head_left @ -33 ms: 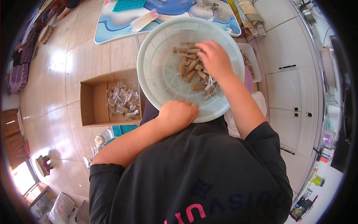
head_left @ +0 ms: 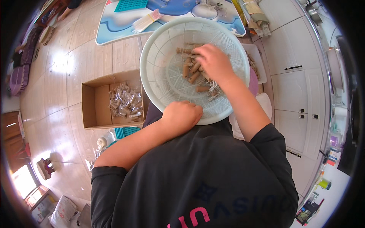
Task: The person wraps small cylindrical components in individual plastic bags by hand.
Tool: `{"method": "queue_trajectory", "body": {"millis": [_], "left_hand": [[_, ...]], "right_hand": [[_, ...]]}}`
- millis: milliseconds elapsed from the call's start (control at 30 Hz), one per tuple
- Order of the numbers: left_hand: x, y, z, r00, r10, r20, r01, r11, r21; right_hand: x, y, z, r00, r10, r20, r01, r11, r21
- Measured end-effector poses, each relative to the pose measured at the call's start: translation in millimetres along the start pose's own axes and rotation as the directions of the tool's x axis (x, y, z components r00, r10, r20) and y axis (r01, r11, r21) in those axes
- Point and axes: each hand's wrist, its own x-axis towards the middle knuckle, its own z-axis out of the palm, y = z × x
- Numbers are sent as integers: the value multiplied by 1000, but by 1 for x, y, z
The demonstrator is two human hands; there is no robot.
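Note:
A large pale green plastic mesh basket [head_left: 157, 81] rests on my lap. Inside it, toward the right, lies a pile of short brown cylinders [head_left: 194, 77] with clear wrapping and thin strings. My left hand [head_left: 182, 116] is curled over the near rim and holds the basket. Over the pile is my right hand [head_left: 213, 62], its fingers bent and a little apart at the upper cylinders. Nothing shows clearly between those fingers, and the hand hides part of the pile.
A cardboard box [head_left: 97, 102] with clear-wrapped brown pieces [head_left: 125, 102] stands on the floor at left. Ahead is a blue-and-white patterned table [head_left: 114, 28] with a teal tray [head_left: 131, 4]. A white bin [head_left: 258, 57] and white cabinets [head_left: 287, 91] stand at right.
My right hand has moved slightly left and nearer over the pile. My left hand and the basket have stayed in place.

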Motion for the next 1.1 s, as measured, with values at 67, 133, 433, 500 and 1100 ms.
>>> {"method": "queue_trajectory", "body": {"millis": [67,133,433,500,1100], "left_hand": [[3,0,4,1000,-4,-9,4,1000,-15],[5,1,5,1000,-12,-19,12,1000,-28],[16,-5,-11,795,-446,-412,67,739,-671],[23,-23,-20,676,-390,-625,41,867,-497],[55,-36,-18,851,-478,218,129,-213,-969]], "right_hand": [[-6,-11,13,976,-72,208,56,995,80],[-9,-15,22,954,-81,287,96,995,-38],[-16,-8,-3,989,145,-8,-123,868,480],[-18,-13,-14,912,377,160,-324,426,845],[-33,-4,-26,783,474,403,-421,-73,904]]}}
